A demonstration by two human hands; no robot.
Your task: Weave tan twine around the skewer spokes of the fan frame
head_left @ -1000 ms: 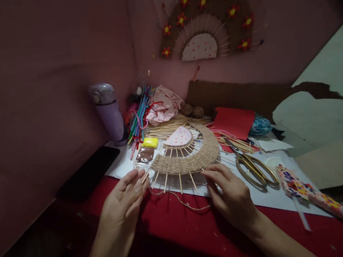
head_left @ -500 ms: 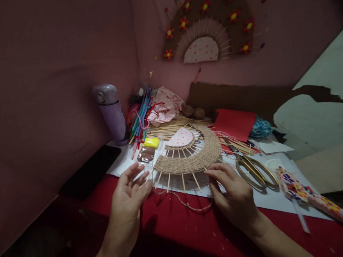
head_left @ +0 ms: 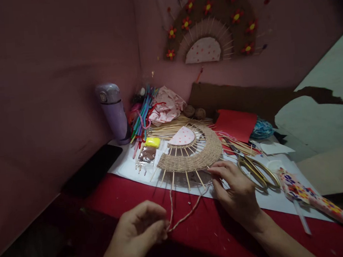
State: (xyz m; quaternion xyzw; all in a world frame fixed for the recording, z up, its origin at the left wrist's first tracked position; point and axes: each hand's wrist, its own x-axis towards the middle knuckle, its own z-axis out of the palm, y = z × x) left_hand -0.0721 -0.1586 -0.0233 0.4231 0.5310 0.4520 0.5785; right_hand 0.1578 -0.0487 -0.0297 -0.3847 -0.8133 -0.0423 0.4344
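Observation:
A half-round fan of wooden sticks woven with jute [head_left: 194,154] lies on white paper, a pink dotted half-circle at its centre. A loose loop of jute twine [head_left: 181,214] runs from the fan's near edge down over the red cloth. My left hand [head_left: 140,230] is closed in a pinch on that twine, low and near me. My right hand [head_left: 237,192] rests at the fan's right near edge, fingers curled and pinching by a stick end; what it grips is too small to make out.
Gold scissors [head_left: 255,169] lie right of the fan, a patterned paper roll [head_left: 311,201] beyond them. Behind stand a purple flask [head_left: 114,113], coloured pipe cleaners [head_left: 142,115], loose sticks, red felt [head_left: 237,124] and blue twine. A black phone [head_left: 93,169] lies at left. A finished fan hangs on the wall.
My left hand left the fan's left edge, closed on the twine and pulled it back toward me, lifting the slack. My right hand stayed at the fan's right edge.

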